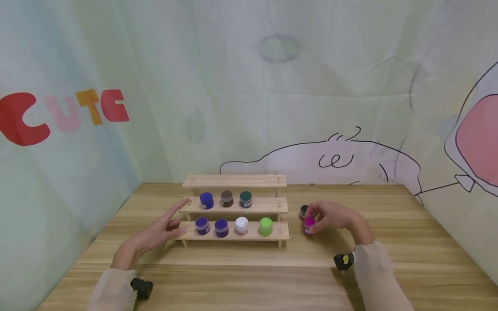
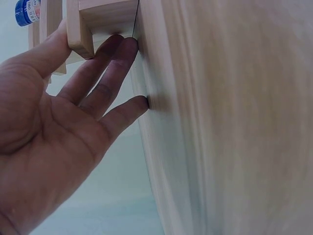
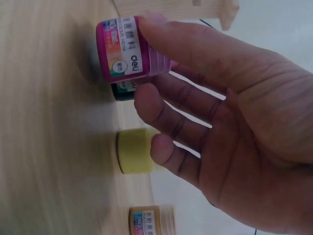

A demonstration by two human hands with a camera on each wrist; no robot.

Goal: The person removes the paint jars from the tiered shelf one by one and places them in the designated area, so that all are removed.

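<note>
Right hand (image 1: 330, 216) pinched on the magenta jar (image 1: 309, 223)

Left hand (image 1: 155, 235) lay flat, fingers apart, steadying the wooden rack (image 1: 249, 206) mid-frame; I'd have lifted straight up, clearing the dark jar (image 1: 303, 211) behind.

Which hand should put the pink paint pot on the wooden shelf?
The right hand, probably: it already grips the pink paint pot beside the wooden shelf. The left hand only touches the shelf's far end.

The left hand (image 1: 155, 235) lies flat with its fingers (image 2: 105, 73) straight and spread, while the right hand (image 1: 330, 217), wrist bent inward, has its fingers (image 3: 166, 115) curled in a pinch.
</note>
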